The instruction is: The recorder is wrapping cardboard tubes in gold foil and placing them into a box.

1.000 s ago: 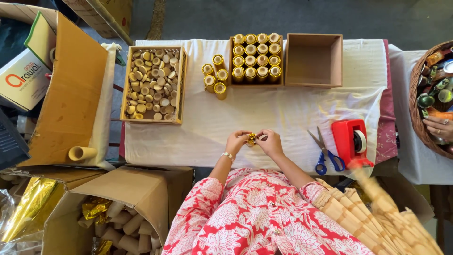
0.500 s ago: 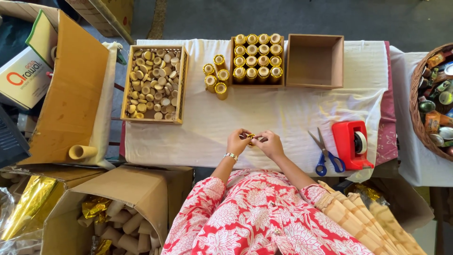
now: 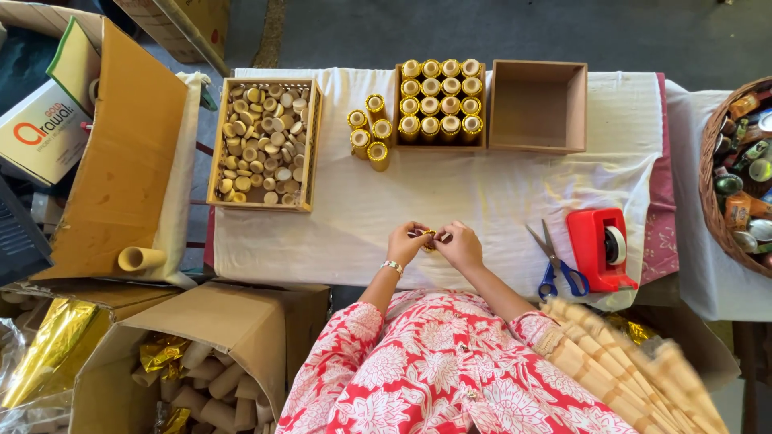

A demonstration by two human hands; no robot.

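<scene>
A white printed carton [image 3: 36, 137] with orange lettering lies at far left beside an open brown cardboard box [image 3: 121, 161]; another open box [image 3: 233, 337] stands below.

Hands now a bit lower on cloth [image 3: 450, 201], nearer table edge. Left hand [image 3: 406, 243] and right hand [image 3: 460, 245] sit closer together than before, fingertips meeting over small gold piece [image 3: 429, 239]. Piece shows less; fingers cover more of it. Blurry tan thing that swung past tape holder [image 3: 599, 247] one second ago is gone from there. Other person's hand by basket [image 3: 708, 177] is gone too.
</scene>
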